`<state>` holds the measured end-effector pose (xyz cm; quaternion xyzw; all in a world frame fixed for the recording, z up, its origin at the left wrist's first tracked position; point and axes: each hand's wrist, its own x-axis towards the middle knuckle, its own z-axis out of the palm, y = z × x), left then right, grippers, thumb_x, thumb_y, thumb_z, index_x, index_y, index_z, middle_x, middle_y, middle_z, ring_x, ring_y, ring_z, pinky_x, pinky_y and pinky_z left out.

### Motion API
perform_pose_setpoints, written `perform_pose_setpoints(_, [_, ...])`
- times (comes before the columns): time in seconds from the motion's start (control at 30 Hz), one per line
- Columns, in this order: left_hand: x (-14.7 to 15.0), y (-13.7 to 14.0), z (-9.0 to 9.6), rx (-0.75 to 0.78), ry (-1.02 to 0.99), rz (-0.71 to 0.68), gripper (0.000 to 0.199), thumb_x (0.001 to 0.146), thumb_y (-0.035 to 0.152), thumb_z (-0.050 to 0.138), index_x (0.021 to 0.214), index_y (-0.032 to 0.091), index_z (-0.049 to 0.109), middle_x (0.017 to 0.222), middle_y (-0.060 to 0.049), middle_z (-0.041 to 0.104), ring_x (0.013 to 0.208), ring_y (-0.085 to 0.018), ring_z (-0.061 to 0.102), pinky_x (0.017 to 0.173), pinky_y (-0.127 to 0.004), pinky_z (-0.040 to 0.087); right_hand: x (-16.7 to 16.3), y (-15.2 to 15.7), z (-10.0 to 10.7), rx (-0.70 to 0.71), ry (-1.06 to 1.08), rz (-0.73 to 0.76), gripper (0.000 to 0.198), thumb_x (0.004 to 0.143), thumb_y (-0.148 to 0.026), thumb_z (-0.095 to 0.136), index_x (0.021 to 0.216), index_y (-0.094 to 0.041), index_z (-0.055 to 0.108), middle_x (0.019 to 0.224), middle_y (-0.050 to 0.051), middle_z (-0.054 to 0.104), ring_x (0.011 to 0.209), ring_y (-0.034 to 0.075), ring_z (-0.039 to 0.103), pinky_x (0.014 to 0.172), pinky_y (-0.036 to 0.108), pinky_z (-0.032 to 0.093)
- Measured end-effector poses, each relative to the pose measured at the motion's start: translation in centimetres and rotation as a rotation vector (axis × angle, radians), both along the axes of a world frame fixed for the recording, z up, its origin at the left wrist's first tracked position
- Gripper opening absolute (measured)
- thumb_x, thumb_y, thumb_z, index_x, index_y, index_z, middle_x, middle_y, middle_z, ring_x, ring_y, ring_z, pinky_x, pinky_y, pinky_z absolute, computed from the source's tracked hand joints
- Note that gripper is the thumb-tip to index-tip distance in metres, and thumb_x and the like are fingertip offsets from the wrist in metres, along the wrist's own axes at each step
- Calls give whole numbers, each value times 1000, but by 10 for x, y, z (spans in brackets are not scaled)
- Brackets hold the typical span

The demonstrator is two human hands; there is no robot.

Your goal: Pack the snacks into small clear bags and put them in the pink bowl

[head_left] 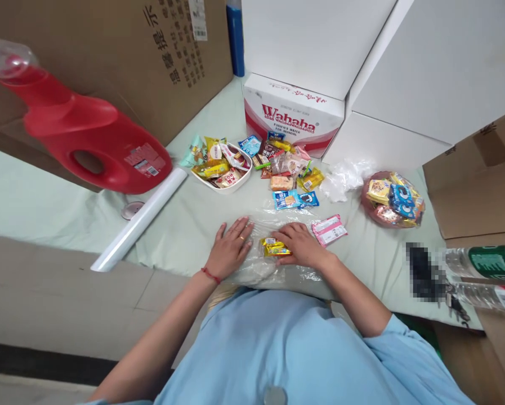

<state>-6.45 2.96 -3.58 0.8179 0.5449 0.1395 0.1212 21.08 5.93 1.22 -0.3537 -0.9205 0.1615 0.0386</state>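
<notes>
A sheet of clear plastic wrap (pixel 258 270) lies on the pale cloth in front of me. My left hand (pixel 230 247) rests flat on the left edge of the wrap, fingers stretched out and holding nothing. On the wrap's middle are yellow snack packets (pixel 271 247) laid side by side. My right hand (pixel 300 244) covers their right end, with its fingers on the far side and its thumb on the near side. Just beyond that hand lies a pink and white packet (pixel 329 230). Blue snack packets (pixel 295 199) sit past the wrap's far edge.
A white bowl (pixel 231 187) of snacks, a loose snack pile (pixel 280 160) and a Wahaha carton (pixel 294 112) stand behind. To the left are a white roll (pixel 140 219) and a red jug (pixel 95 140). A wrapped snack bundle (pixel 393 199) and water bottles (pixel 484 263) lie right.
</notes>
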Motion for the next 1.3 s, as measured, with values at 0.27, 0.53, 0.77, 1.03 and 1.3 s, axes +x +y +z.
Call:
perform_pose_setpoints(0.27, [-31,-38,25,61,-184,-369,62,87,14,47,148,26,50,157,-8,53,153,-25,38,129,-56,17,60,-68,13,-26,282,-76,36,97,-44,66,123,-19,63,108,12,67,98,27,57,86,43,49])
perform_pose_setpoints(0.53, [-43,-48,9,-107,-300,-344,26,101,22,46,112,26,70,135,-6,71,134,-20,60,123,-48,34,78,-103,-17,0,334,-216,17,103,-19,53,110,-24,67,104,9,71,95,23,64,83,40,55])
perform_pose_setpoints(0.77, [-31,13,33,-159,-291,-120,33,102,39,42,97,21,70,102,-8,76,103,-24,67,95,-41,51,77,-43,8,-74,256,-338,22,105,-31,48,104,-22,69,95,8,74,90,21,69,80,31,52])
perform_pose_setpoints(1.03, [2,46,24,-137,6,121,22,91,34,55,86,20,72,95,-13,71,105,-33,58,88,-47,45,56,26,34,-161,-229,-442,24,99,-27,50,101,-22,74,103,7,76,91,22,68,72,28,43])
perform_pose_setpoints(1.3, [11,41,3,-5,-156,355,39,85,34,66,121,18,68,116,-15,63,114,-34,53,99,-50,47,-11,92,21,139,-89,-237,43,92,-22,61,134,-15,65,135,15,63,131,35,44,113,47,35])
